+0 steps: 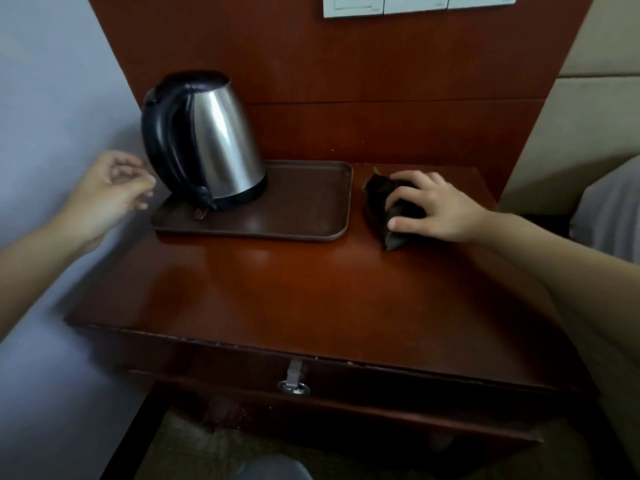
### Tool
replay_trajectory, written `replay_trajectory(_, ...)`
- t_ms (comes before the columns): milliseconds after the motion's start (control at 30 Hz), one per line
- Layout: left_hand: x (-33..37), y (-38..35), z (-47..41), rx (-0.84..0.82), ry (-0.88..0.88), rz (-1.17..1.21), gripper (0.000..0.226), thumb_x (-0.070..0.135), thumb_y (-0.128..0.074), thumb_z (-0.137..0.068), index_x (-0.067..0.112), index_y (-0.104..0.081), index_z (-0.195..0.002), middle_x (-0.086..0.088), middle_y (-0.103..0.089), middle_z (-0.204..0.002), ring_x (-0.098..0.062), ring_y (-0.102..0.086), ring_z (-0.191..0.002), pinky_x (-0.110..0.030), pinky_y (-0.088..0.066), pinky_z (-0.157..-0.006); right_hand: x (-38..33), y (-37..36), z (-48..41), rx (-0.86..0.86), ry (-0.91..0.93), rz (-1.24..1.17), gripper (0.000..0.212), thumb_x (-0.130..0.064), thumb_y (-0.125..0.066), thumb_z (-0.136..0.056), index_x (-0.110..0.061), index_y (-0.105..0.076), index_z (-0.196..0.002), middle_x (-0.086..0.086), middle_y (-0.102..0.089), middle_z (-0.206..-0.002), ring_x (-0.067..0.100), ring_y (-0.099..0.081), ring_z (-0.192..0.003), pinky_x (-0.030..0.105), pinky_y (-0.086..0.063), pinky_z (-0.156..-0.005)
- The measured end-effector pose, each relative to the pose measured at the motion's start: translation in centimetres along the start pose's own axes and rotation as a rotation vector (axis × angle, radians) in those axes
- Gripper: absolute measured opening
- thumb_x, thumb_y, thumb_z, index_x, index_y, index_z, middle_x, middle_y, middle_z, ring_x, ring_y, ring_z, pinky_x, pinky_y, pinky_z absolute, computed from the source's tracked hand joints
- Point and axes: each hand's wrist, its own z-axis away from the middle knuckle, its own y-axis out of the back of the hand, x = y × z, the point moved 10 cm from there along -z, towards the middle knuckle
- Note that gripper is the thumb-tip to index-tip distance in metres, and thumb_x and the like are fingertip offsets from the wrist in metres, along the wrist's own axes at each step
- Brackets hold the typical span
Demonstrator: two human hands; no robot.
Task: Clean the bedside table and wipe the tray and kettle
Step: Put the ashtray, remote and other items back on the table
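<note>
Looks early: right hand (440, 206) grips cloth (376, 197) on table (311, 282), left hand (107, 192) loose, empty by kettle (221, 143); tray (304, 206) seemingly unwiped

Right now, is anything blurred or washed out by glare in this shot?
Head view: the left hand is smeared by motion blur, the right hand on the cloth is sharper; soft glare patches sit on the table top and tray; a bright streak runs down the kettle.

I'm seeing a dim, soft picture. Pale light is glaring off the steel kettle (225, 140) beside the left hand's (107, 192) blurred fingers (138, 183); the dark cloth (379, 199) under the right hand's (438, 207) fingers (408, 192) is losing detail; edges are bowing.
</note>
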Motion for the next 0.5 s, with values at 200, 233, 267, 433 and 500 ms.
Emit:
replay_trajectory(200, 4.9, -4.2, 4.8, -0.212, -0.116, -0.095, 0.033, -0.003, -0.052, -0.09, 0.027, -0.055, -0.076, 0.005, -0.06, -0.061, 0.002, -0.055, -0.047, -0.009, -0.045, -0.049, 1.0, 0.7, 0.5, 0.066, -0.226, 0.064, 0.043, -0.045, -0.055, -0.088, -0.024, -0.042, -0.122, 0.004, -0.034, -0.14, 0.037, -0.036, -0.122, 0.052, -0.039, -0.096)
replay_trajectory(233, 6.1, -6.1, 6.2, -0.32, -0.141, -0.133, 0.035, -0.001, -0.054, -0.09, 0.03, -0.059, -0.075, 0.008, -0.062, -0.059, 0.001, -0.056, -0.05, -0.011, -0.046, -0.052, 0.8, 0.9, 0.9, 0.07, -0.24, 0.022, 0.046, -0.044, -0.055, -0.088, -0.025, -0.038, -0.126, 0.004, -0.034, -0.141, 0.037, -0.035, -0.125, 0.054, -0.036, -0.099)
replay_trajectory(267, 7.2, -8.2, 7.9, -0.432, -0.164, -0.174, 0.035, 0.002, -0.056, -0.09, 0.033, -0.062, -0.075, 0.009, -0.063, -0.06, 0.0, -0.057, -0.053, -0.014, -0.048, -0.055, 0.5, 1.5, 1.6, 0.084, -0.244, -0.019, 0.049, -0.043, -0.054, -0.089, -0.026, -0.034, -0.13, 0.004, -0.032, -0.143, 0.036, -0.032, -0.128, 0.055, -0.033, -0.102)
replay_trajectory(433, 12.8, -16.8, 16.5, -0.78, -0.259, -0.225, 0.007, 0.017, -0.064, -0.084, 0.024, -0.064, -0.086, -0.004, -0.068, -0.082, -0.002, -0.06, -0.062, -0.016, -0.048, -0.062, -3.0, 5.8, 8.7, 0.118, -0.102, 0.072, 0.022, -0.028, -0.048, -0.094, -0.023, -0.054, -0.114, 0.002, -0.054, -0.12, 0.026, -0.05, -0.112, 0.042, -0.047, -0.084)
replay_trajectory(500, 14.9, -19.8, 19.5, -0.864, -0.329, -0.272, 0.009, 0.014, -0.064, -0.086, 0.023, -0.065, -0.086, -0.008, -0.07, -0.084, -0.005, -0.061, -0.064, -0.019, -0.048, -0.067, -3.3, 7.1, 13.0, 0.08, -0.122, 0.092, 0.018, -0.029, -0.046, -0.094, -0.024, -0.06, -0.104, -0.002, -0.061, -0.098, 0.024, -0.059, -0.097, 0.039, -0.05, -0.077)
